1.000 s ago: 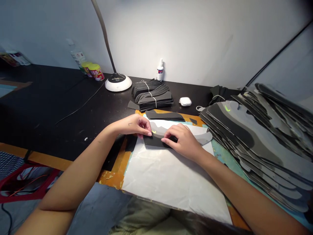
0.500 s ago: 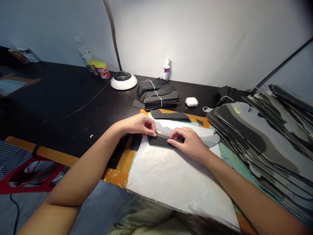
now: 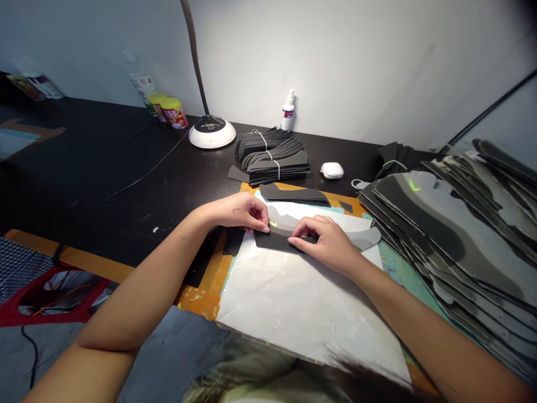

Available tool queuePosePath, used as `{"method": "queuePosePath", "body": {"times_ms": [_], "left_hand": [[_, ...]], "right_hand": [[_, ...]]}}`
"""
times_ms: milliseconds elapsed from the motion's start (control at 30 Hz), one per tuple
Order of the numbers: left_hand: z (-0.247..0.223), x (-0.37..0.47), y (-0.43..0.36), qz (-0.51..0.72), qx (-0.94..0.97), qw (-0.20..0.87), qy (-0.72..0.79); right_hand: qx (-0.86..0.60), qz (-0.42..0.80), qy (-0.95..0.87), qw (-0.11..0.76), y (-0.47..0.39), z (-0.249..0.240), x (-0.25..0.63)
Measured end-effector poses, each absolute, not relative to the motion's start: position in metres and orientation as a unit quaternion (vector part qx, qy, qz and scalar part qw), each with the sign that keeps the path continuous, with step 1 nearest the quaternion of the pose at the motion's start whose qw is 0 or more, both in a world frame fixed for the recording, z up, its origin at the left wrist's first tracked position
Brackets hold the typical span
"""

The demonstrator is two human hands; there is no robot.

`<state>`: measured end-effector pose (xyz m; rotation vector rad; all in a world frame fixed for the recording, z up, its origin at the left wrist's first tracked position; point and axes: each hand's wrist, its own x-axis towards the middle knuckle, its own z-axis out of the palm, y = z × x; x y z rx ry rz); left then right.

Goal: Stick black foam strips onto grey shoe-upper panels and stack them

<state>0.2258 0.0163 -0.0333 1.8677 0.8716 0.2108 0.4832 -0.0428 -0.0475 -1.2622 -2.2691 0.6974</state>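
A curved layered piece [image 3: 272,239] in black and greys, with a small yellow-green mark, lies on white paper [image 3: 289,302]. My left hand [image 3: 251,214] has its thumb and fingers pinched at the piece's left end, beside the mark. My right hand [image 3: 321,240] rests over the middle, its thumb and curled fingers pressed on the black part. Its palm hides some of the piece, whose grey right end shows beyond. Just behind lies a short stack of dark curved pieces [image 3: 296,195].
Banded bundles of dark strips [image 3: 272,157] stand behind, near a lamp base [image 3: 212,132], a white spray bottle [image 3: 287,111] and a white case [image 3: 331,170]. Large stacked grey panels [image 3: 440,224] fill the right side. Yellow-lidded cans [image 3: 173,113] stand at the back left.
The camera view has shifted slightly. Both hands stay at nearly the same spots on the piece, with only slight finger movement.
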Motion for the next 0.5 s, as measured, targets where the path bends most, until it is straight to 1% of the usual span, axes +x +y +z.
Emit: {"method": "queuePosePath", "body": {"times_ms": [500], "left_hand": [[-0.0268, 0.2282, 0.0141, 0.079, 0.793, 0.476, 0.372]], "right_hand": [[-0.461, 0.256, -0.819, 0.227, -0.0431, -0.0502, 0.4837]]}}
